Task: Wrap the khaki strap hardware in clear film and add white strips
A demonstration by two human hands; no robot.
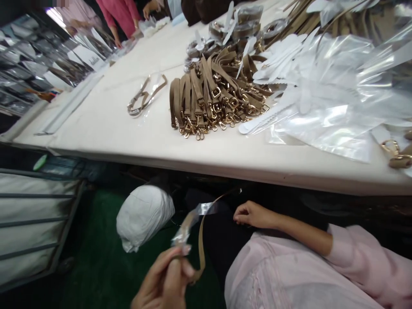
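My left hand [170, 274], low in the view, pinches a tan strap [201, 244] between thumb and fingers. Clear plastic wrap [183, 229] covers part of this strap, and a loop of it hangs to the right of the hand. The strap's thin far end runs up toward the table edge, apart from my other hand. My right hand [252, 214] rests by my lap below the table edge, its fingers loosely curled with nothing seen in them. On the table above lies a pile of tan straps [202, 94] with gold-coloured clasps and buckles.
A single strap in clear plastic [146, 96] lies left of the pile. Clear plastic bags [334, 98] and white paper strips cover the table's right side. A white bundle [144, 216] sits below the edge, near a metal-framed cart [38, 223]. Other people stand across the table.
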